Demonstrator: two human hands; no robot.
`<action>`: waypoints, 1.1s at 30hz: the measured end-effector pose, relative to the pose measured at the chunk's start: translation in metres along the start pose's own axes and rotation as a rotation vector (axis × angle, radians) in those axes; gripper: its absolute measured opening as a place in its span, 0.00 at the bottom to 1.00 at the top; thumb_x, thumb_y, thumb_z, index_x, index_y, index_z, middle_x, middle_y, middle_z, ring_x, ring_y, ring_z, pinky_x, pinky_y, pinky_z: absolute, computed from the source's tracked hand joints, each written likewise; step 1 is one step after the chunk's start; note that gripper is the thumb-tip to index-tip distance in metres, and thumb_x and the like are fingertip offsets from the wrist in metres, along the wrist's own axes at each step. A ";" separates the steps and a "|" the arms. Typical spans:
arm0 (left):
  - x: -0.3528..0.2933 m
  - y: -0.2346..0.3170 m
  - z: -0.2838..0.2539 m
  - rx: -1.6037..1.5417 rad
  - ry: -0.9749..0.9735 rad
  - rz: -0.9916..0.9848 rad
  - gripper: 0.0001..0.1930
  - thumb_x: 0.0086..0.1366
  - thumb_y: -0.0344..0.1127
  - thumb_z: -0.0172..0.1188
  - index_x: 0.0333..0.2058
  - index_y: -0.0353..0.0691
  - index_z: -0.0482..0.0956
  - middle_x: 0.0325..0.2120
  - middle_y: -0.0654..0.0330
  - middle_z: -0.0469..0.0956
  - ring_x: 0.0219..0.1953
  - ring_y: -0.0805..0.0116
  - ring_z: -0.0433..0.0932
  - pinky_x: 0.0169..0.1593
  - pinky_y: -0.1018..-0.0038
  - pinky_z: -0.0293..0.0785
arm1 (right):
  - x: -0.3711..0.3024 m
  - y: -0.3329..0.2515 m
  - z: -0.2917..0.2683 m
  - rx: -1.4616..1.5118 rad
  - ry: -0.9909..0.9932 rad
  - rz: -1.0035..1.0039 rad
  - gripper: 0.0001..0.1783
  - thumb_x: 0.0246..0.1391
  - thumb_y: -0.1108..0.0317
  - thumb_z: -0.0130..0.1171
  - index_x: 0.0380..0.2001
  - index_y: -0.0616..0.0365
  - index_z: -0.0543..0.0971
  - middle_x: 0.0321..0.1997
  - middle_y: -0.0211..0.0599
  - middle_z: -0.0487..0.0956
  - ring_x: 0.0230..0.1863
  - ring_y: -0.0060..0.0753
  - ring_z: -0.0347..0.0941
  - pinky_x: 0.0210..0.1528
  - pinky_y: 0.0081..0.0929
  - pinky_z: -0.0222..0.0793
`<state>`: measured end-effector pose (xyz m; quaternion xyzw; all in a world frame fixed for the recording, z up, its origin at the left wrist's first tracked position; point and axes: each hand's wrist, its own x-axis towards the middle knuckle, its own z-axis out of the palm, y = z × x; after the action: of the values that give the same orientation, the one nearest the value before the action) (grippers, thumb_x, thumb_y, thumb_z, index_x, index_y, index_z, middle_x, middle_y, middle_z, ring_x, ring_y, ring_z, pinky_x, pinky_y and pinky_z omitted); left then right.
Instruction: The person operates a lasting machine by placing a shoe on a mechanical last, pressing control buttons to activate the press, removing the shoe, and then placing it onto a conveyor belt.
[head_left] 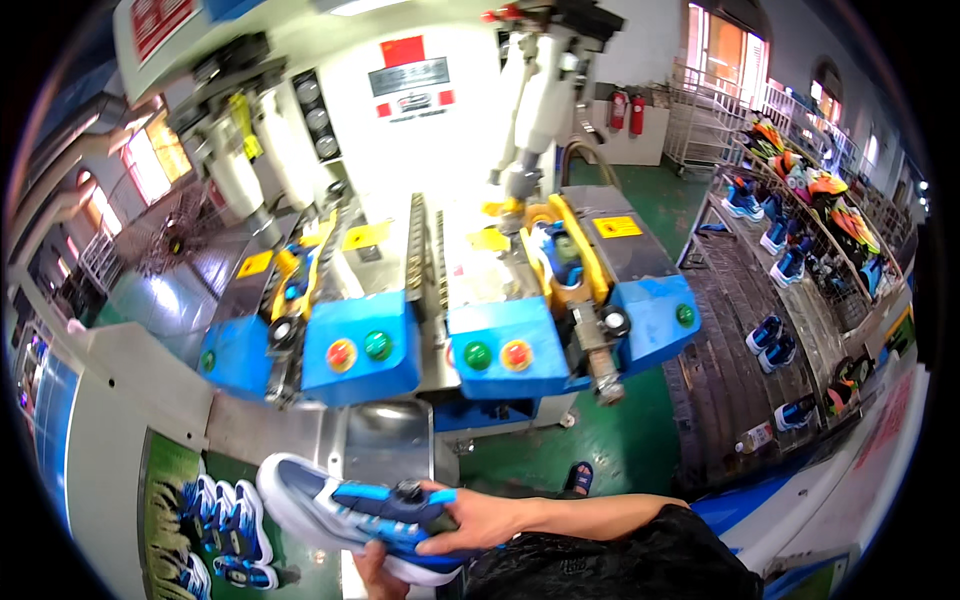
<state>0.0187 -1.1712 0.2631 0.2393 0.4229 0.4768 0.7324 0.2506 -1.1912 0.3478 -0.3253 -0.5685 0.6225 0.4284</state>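
Observation:
A blue and navy sneaker (335, 510) with a thick white sole is held low in front of me, toe pointing up and left. My right hand (478, 520) is closed around its heel end, fingers at the ankle opening. From below, my left hand (380, 574) grips the sole side with the thumb showing; its other fingers are mostly hidden. A round black piece shows at the shoe's opening. Beyond stands a two-station shoe press (430, 330), with a blue shoe (560, 252) between yellow pads at the right station and another blue shoe (295, 283) at the left.
Green and red buttons (378, 346) sit on the press's blue front boxes. Several white-soled sneakers (238, 520) stand at lower left. On the right, a dark slatted table (725, 400) carries more shoes and a bottle (754, 438). Fire extinguishers (618, 108) stand at the back.

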 end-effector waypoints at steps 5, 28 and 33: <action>-0.008 -0.071 0.213 0.206 -0.348 0.089 0.23 0.70 0.35 0.52 0.60 0.31 0.67 0.51 0.52 0.75 0.51 0.60 0.77 0.56 0.64 0.74 | -0.142 0.025 -0.120 0.297 0.527 0.066 0.32 0.62 0.60 0.60 0.65 0.59 0.63 0.55 0.36 0.74 0.53 0.28 0.70 0.56 0.28 0.67; 0.375 -0.153 0.600 1.205 -0.444 -0.010 0.31 0.53 0.33 0.67 0.54 0.32 0.64 0.42 0.50 0.77 0.42 0.58 0.80 0.44 0.61 0.78 | -0.319 0.002 -0.256 0.247 1.631 0.086 0.34 0.62 0.56 0.58 0.64 0.63 0.62 0.56 0.42 0.75 0.54 0.36 0.75 0.57 0.37 0.71; 0.230 -0.050 0.473 0.624 -0.675 -0.209 0.39 0.52 0.37 0.72 0.61 0.34 0.65 0.50 0.54 0.77 0.45 0.65 0.80 0.49 0.68 0.78 | -0.300 0.023 -0.296 0.133 1.448 0.154 0.34 0.62 0.55 0.58 0.64 0.63 0.62 0.57 0.42 0.75 0.54 0.38 0.75 0.58 0.39 0.72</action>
<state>0.4879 -0.9608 0.3855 0.5460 0.3062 0.1460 0.7661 0.6375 -1.3351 0.2583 -0.6677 -0.0795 0.3129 0.6708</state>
